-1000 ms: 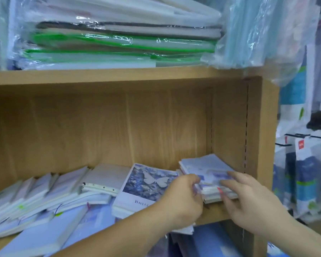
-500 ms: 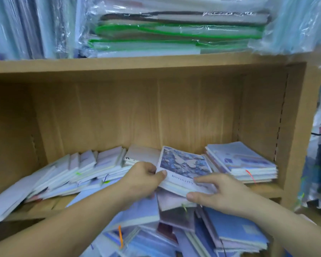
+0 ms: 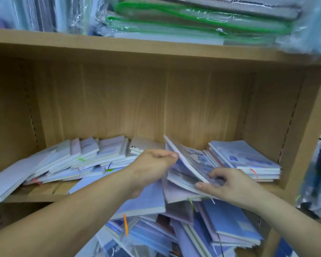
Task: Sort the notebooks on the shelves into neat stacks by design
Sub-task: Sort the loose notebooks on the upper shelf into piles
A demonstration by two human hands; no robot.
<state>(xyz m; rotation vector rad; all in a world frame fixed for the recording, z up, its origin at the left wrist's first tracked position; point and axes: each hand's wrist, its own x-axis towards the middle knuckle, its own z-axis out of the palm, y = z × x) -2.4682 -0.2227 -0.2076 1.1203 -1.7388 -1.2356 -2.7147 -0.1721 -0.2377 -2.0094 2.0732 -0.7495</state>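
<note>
Landmark: butterfly notebook (image 3: 190, 161), blue-grey patterned cover, middle-right of the open wooden shelf (image 3: 41, 194).

- Butterfly notebook: tilted, far left edge lifted and near right corner low. It lies on other notebooks whose covers are too blurred to read.
- Left grip (image 3: 152, 167): at the notebook's left edge. The thumb tip presses the raised edge and the fingers curl out of sight behind it, so the grip is closed on the notebook in a pinch.
- Right grip (image 3: 230, 184): at the notebook's near right corner. The thumb lies along the near edge and the fingers are curled on top, closed on that corner. I cannot tell whether the notebook beneath is held with it.
- Just right of the notebook: a squared stack of pale blue notebooks (image 3: 248, 160) against the shelf side wall, with a red ribbon hanging at its front.
- Left of the notebook: a toppled row of white and pale notebooks (image 3: 72, 160), overlapping and leaning left. Green and blue ribbon ends show among them.
- Below and in front of the notebook: a loose heap of blue and lavender notebooks (image 3: 230, 225) on the lower level, with an orange ribbon (image 3: 125, 224) hanging down.
- Above the notebook, on the upper board: plastic-wrapped packs with green edges (image 3: 193, 21).
</note>
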